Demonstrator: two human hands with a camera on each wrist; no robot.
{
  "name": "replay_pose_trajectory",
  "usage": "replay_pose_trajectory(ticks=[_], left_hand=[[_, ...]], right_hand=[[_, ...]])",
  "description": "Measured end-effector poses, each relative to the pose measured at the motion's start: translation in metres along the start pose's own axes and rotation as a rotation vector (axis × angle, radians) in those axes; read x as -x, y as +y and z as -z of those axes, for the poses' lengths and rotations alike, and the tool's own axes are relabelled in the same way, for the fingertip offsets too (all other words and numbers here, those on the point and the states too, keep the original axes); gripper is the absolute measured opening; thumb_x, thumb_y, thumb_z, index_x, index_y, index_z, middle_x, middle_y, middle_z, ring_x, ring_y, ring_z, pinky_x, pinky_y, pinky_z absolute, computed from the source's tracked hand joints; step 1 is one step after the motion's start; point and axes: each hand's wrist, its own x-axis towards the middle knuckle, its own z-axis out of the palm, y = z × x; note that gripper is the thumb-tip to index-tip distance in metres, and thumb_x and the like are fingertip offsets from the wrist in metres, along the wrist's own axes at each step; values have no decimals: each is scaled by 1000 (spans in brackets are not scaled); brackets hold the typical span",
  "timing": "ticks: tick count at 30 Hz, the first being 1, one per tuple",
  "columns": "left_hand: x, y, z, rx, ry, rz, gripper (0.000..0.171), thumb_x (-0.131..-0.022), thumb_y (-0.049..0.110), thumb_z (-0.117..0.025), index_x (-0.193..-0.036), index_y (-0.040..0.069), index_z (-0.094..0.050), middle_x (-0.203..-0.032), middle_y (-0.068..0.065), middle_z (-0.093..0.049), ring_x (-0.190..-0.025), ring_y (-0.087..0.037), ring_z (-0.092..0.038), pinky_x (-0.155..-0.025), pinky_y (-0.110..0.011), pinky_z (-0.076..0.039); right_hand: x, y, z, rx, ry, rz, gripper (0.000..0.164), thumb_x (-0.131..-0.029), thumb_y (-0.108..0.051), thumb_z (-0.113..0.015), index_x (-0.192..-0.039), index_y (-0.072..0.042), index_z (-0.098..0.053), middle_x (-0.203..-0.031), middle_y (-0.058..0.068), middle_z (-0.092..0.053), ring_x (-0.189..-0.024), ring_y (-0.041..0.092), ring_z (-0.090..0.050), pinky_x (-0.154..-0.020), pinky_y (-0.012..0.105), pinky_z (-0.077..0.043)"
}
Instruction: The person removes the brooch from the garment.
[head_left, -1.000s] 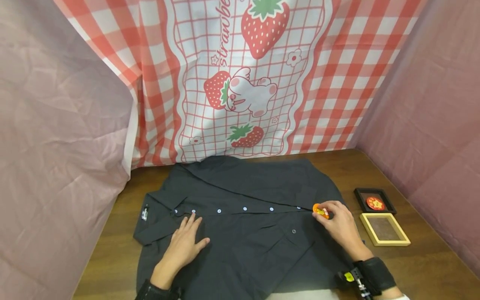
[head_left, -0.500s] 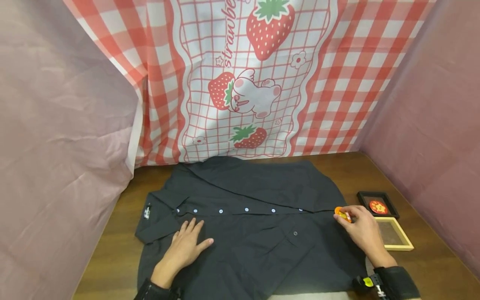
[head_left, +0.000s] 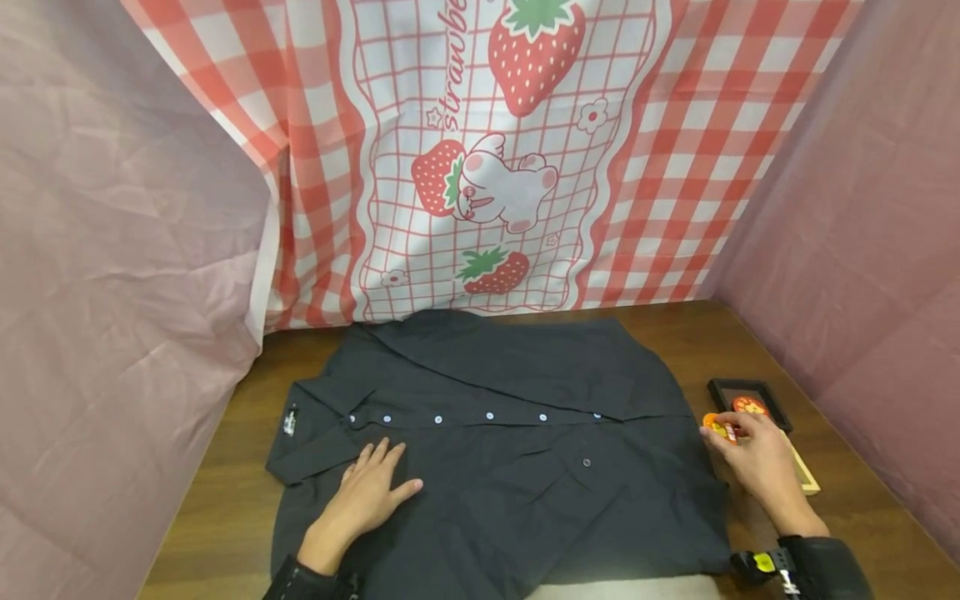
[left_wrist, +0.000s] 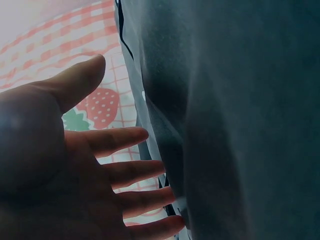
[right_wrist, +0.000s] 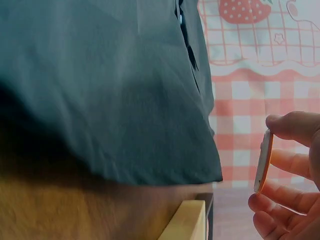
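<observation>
A dark button-up shirt [head_left: 487, 483] lies spread on the table, its collar to the left and a row of pale buttons [head_left: 490, 416] along the placket. My left hand [head_left: 367, 496] rests on the shirt below the collar, fingers straight and spread. Just past the shirt's right edge, my right hand [head_left: 761, 458] pinches a flat orange round badge [head_left: 717, 428] between thumb and fingers. Seen edge-on in the right wrist view, the orange badge [right_wrist: 263, 161] has a whitish back. Part of its printed face is covered by the fingers.
At the right of the table [head_left: 877, 533] stands a small black tray [head_left: 780, 408] with a red round badge [head_left: 750, 406] in it. A pale yellow tray [head_left: 807, 477] in front is mostly behind my right hand. A checked strawberry cloth [head_left: 675, 208] hangs behind.
My right hand has moved right with the orange badge, from over the shirt to beyond its edge, and now covers much of the yellow tray. The left hand has stayed nearly still.
</observation>
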Motion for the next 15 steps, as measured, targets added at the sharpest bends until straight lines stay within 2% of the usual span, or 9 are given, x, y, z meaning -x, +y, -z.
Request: replay_pose_trajectory(ticks=[5,15], left_hand=[[0,0,0,12,-8,3,65,-90,41,-65,-141,3,-49,-151,-29,-36,-142,-52,-27,-109,-68,-26],[0,-3,1,13,-8,-4,64,-91,40,-65,-141,4,-49,-151,-29,-36,-142,-51,-27,-109,-68,-27]], right_hand=[[1,6,3,21,-9,-18,31,-80,-16,-78,-101,6,-69,-99,31,-62,-85,43,-60,-68,53,-45],[3,16,9,37,-28,-82,27,-83,-11,-74,-105,5,-67,-105,35,-56,-93,50,-52,-76,61,-39]])
